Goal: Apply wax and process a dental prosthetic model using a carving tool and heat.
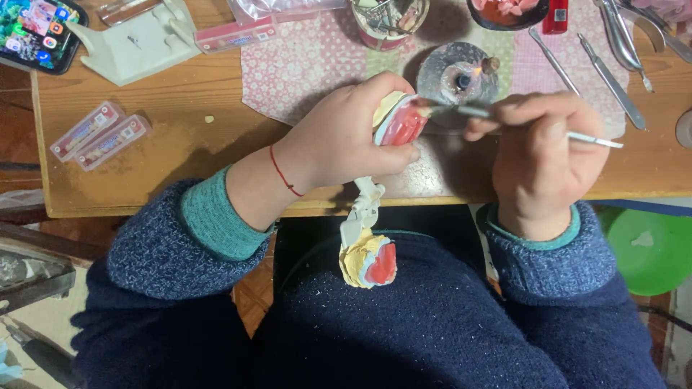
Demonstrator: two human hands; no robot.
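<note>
My left hand [346,137] grips the upper half of a hinged dental model [398,122], a yellow plaster cast with red wax on it. Its white hinge [360,209] hangs down to the lower half [369,261], which rests against my dark blue sweater. My right hand [540,155] holds a thin metal wax tool [591,138] like a pen, its tip touching the red wax of the upper cast. A small glass spirit burner [459,75] with a lit flame stands just behind the cast.
Wooden table edge [180,205] runs in front of me. Two small plastic boxes [101,135] lie at left, a phone [40,32] at the far-left corner. Several metal instruments [613,79] lie at right on a patterned cloth [317,57]. A green bowl [649,245] sits below right.
</note>
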